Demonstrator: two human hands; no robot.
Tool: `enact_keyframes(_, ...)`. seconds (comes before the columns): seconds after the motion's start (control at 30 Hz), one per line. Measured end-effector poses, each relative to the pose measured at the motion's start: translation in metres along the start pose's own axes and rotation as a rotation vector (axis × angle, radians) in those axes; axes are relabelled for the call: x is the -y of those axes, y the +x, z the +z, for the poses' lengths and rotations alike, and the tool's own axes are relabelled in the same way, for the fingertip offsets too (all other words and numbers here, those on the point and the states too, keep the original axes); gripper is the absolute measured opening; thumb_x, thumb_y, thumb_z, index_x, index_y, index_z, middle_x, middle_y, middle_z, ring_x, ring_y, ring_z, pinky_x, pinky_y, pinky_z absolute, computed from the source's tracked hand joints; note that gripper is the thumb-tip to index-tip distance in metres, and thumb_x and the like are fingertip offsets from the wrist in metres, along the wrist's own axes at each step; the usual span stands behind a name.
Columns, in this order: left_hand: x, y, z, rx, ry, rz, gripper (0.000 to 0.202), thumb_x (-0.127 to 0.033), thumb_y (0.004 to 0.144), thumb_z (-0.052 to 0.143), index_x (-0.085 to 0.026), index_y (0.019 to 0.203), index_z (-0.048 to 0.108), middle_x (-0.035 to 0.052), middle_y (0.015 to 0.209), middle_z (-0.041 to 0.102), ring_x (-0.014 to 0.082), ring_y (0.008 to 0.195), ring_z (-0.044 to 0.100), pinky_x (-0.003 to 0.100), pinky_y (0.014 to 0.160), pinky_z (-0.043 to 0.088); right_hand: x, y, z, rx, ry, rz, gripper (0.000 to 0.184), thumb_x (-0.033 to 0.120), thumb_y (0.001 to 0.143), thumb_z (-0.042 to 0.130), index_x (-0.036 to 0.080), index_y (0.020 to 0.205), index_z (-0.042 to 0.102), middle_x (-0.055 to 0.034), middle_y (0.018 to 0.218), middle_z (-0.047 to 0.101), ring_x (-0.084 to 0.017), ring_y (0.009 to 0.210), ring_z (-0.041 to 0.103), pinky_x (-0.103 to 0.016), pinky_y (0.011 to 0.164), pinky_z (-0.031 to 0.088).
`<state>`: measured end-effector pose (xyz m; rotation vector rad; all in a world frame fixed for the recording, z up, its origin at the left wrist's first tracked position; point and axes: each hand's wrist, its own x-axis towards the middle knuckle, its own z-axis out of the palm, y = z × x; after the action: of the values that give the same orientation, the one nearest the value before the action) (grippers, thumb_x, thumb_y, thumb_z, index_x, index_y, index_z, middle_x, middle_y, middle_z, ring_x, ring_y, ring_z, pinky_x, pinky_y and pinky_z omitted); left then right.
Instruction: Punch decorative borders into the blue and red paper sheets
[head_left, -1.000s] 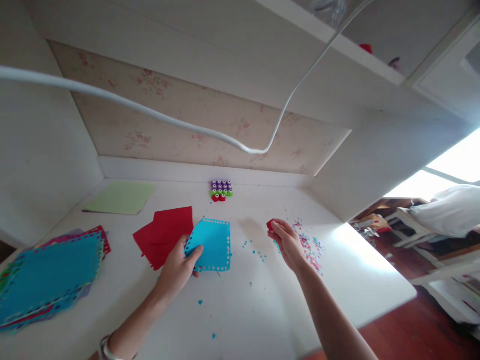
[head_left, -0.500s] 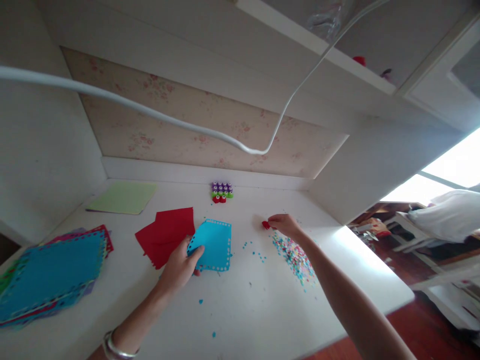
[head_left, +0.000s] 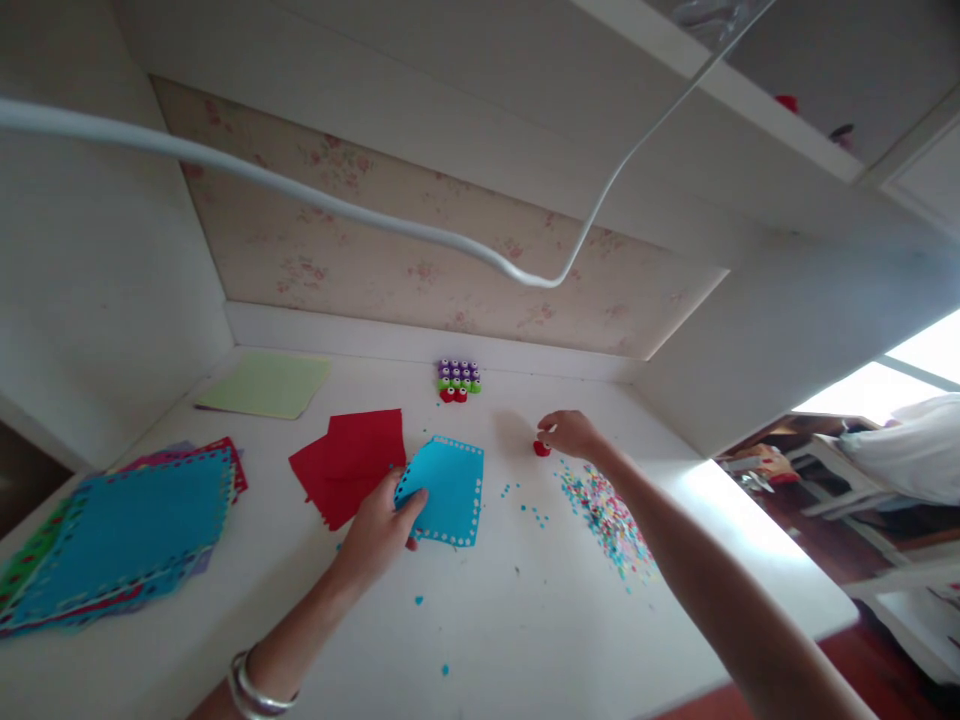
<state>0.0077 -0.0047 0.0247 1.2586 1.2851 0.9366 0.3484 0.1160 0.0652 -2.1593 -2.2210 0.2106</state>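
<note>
In my left hand (head_left: 382,530) is a blue paper sheet (head_left: 446,490), pinched at its left side, thumb on top. Small punched holes run along the sheet's edges. My right hand (head_left: 571,436) is over a small red craft punch (head_left: 541,449) standing on the white table. Its thumb and index finger are apart just above the punch, with a gap between them. Two red sheets (head_left: 360,460) lie overlapping behind my left hand. Scattered blue paper bits (head_left: 535,515) lie between the blue sheet and a heap of multicoloured confetti (head_left: 607,520) beside my right forearm.
Purple, green and red punches (head_left: 458,378) stand in rows near the back wall. A stack of hole-edged coloured sheets (head_left: 127,530) is at left, with pale green paper (head_left: 262,383) behind it. A white cable (head_left: 420,232) hangs across the view above the table.
The red punch, tilted in my right fingers before, now stands upright on the table, and those fingers have loosened and risen slightly. My left hand still holds the blue sheet. The view has shifted.
</note>
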Motion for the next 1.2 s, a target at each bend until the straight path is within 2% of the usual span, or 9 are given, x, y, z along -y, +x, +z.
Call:
enact_keyframes(0.2, -0.002, 0.0, -0.003, -0.027, 0.029, -0.029, 0.043, -0.045, 0.085, 0.056, -0.016, 0.117, 0.057, 0.0091, 0.097, 0.07, 0.0171, 0.058, 0.068, 0.022, 0.04, 0.05, 0.059, 0.035, 0.017, -0.077, 0.095, -0.072, 0.03, 0.032, 0.094, 0.054, 0.02, 0.119, 0.064, -0.0066, 0.114, 0.068, -0.022, 0.1, 0.064, -0.034, 0.089, 0.049)
enact_keyframes(0.4, -0.004, 0.002, -0.005, -0.076, -0.084, -0.068, 0.043, -0.041, 0.086, 0.057, -0.016, 0.121, 0.057, 0.0113, 0.107, 0.068, 0.0212, 0.073, 0.071, 0.024, 0.046, 0.056, 0.123, 0.068, 0.047, -0.157, 0.207, -0.188, 0.032, 0.033, 0.094, 0.058, 0.018, 0.123, 0.056, -0.0093, 0.124, 0.058, -0.022, 0.103, 0.061, -0.043, 0.086, 0.053)
enact_keyframes(0.5, -0.005, 0.004, -0.005, -0.105, -0.152, -0.092, 0.043, -0.035, 0.083, 0.061, -0.017, 0.122, 0.058, 0.0119, 0.114, 0.067, 0.0222, 0.08, 0.071, 0.024, 0.047, 0.058, 0.133, 0.074, 0.051, -0.159, 0.271, -0.189, 0.03, 0.032, 0.094, 0.057, 0.018, 0.12, 0.058, -0.0097, 0.124, 0.058, -0.022, 0.104, 0.061, -0.044, 0.088, 0.052)
enact_keyframes(0.63, -0.006, 0.004, -0.005, -0.074, -0.204, -0.105, 0.044, -0.034, 0.082, 0.065, -0.016, 0.121, 0.059, 0.0124, 0.114, 0.068, 0.0227, 0.082, 0.071, 0.025, 0.05, 0.059, 0.129, 0.07, 0.051, -0.172, 0.412, -0.132, 0.016, 0.023, 0.092, 0.059, 0.017, 0.105, 0.064, -0.0153, 0.125, 0.058, -0.028, 0.115, 0.056, -0.042, 0.101, 0.04)
enact_keyframes(0.77, -0.006, 0.002, -0.005, -0.031, -0.227, -0.089, 0.045, -0.036, 0.079, 0.07, -0.017, 0.118, 0.061, 0.0108, 0.106, 0.072, 0.0231, 0.081, 0.072, 0.028, 0.055, 0.061, 0.122, 0.044, 0.054, -0.202, 0.628, -0.055, 0.023, 0.029, 0.093, 0.054, 0.02, 0.114, 0.057, -0.0132, 0.114, 0.065, -0.028, 0.109, 0.061, -0.044, 0.096, 0.043)
enact_keyframes(0.87, -0.006, 0.0, -0.003, -0.021, -0.19, -0.053, 0.043, -0.039, 0.078, 0.07, -0.018, 0.114, 0.062, 0.0095, 0.104, 0.073, 0.0231, 0.079, 0.072, 0.028, 0.053, 0.061, 0.12, 0.005, 0.06, -0.208, 0.819, -0.024, 0.032, 0.037, 0.096, 0.045, 0.023, 0.125, 0.049, -0.0082, 0.107, 0.069, -0.022, 0.098, 0.067, -0.039, 0.086, 0.05)
enact_keyframes(0.93, -0.006, -0.001, -0.003, -0.024, -0.15, -0.046, 0.042, -0.041, 0.079, 0.069, -0.018, 0.114, 0.062, 0.0092, 0.103, 0.072, 0.0235, 0.079, 0.071, 0.028, 0.049, 0.06, 0.118, -0.026, 0.066, -0.203, 0.962, -0.023, 0.04, 0.039, 0.095, 0.047, 0.023, 0.132, 0.045, -0.0081, 0.114, 0.068, -0.019, 0.1, 0.067, -0.035, 0.086, 0.052)
enact_keyframes(1.1, -0.003, -0.002, 0.0, -0.028, -0.09, -0.03, 0.042, -0.043, 0.081, 0.066, -0.019, 0.115, 0.061, 0.0085, 0.103, 0.072, 0.0236, 0.079, 0.071, 0.028, 0.048, 0.06, 0.107, -0.091, 0.069, 0.057, 1.846, 0.121, 0.045, 0.032, 0.079, 0.074, 0.016, 0.12, 0.062, -0.0092, 0.117, 0.069, -0.018, 0.105, 0.066, -0.028, 0.098, 0.049)
enact_keyframes(1.2, -0.001, -0.001, 0.001, -0.038, -0.065, -0.028, 0.042, -0.043, 0.081, 0.066, -0.018, 0.113, 0.061, 0.0086, 0.101, 0.072, 0.0236, 0.078, 0.071, 0.028, 0.05, 0.06, 0.102, -0.107, 0.064, 0.147, 2.031, 0.176, 0.05, 0.028, 0.078, 0.077, 0.017, 0.124, 0.062, -0.0082, 0.113, 0.071, -0.015, 0.099, 0.068, -0.022, 0.092, 0.052)
